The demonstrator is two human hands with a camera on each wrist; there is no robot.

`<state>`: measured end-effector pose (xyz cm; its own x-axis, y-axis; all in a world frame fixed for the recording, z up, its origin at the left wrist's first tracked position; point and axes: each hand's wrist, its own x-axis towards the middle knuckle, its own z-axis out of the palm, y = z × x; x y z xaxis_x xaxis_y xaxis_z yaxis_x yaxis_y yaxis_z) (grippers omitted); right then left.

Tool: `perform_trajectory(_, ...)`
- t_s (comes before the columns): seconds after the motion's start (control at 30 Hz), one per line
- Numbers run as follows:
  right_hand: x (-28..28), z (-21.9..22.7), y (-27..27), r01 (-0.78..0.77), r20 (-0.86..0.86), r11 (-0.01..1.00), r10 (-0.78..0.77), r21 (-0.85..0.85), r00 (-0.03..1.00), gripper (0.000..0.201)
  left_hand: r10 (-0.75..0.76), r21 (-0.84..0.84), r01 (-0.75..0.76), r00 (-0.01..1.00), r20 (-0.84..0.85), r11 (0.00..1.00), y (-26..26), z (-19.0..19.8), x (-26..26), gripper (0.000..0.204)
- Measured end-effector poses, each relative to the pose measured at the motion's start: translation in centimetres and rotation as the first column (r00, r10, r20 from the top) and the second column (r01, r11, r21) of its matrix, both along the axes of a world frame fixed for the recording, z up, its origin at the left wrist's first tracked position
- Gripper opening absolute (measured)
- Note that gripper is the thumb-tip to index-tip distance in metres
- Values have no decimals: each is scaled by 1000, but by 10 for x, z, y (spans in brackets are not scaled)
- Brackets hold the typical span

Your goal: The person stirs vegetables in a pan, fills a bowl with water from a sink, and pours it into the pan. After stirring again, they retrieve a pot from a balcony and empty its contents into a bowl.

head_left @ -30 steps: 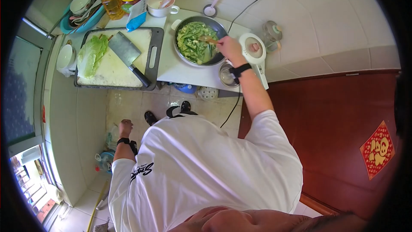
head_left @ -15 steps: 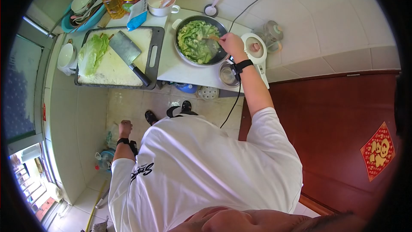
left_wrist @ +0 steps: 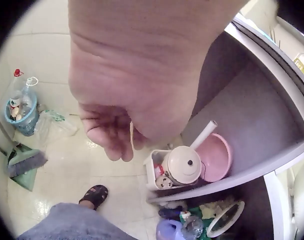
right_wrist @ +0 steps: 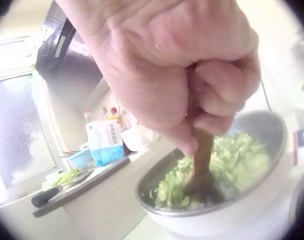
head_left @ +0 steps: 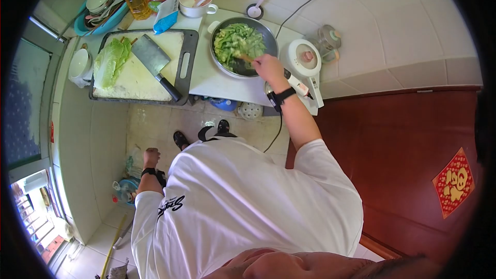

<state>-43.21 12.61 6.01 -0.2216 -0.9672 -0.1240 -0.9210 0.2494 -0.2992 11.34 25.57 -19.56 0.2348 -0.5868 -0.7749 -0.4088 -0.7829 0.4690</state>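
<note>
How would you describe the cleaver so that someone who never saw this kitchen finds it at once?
Start at the white counter under the tiled wall and find the big cutting board left of the pan of greens. The cleaver lies diagonally on it, right of the cabbage leaf. It alone has a broad grey rectangular blade and black handle.
</note>
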Motion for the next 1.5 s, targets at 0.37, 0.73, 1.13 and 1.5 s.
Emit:
perform_trajectory(0.37,-57,69,-26,-53,-211,997,40,-55,977,19,-13,-148,11,1000,-14,989,-2,12,-1,23)
perform_trajectory(0.73,-72,12,-40,-137,-7,986,137,-99,991,22,85,-42,-86,996,-18,995,21,8,14,20)
perform_trajectory(1.13,-33,3,-68,-78,-78,980,65,-182,995,17,34,-41,-35,999,-17,999,9,5,2,19)
perform_trajectory(1.5,-58,76,-10,-174,-210,947,235,271,949,20,52,-10,-52,999,-6,999,11,-4,4,20)
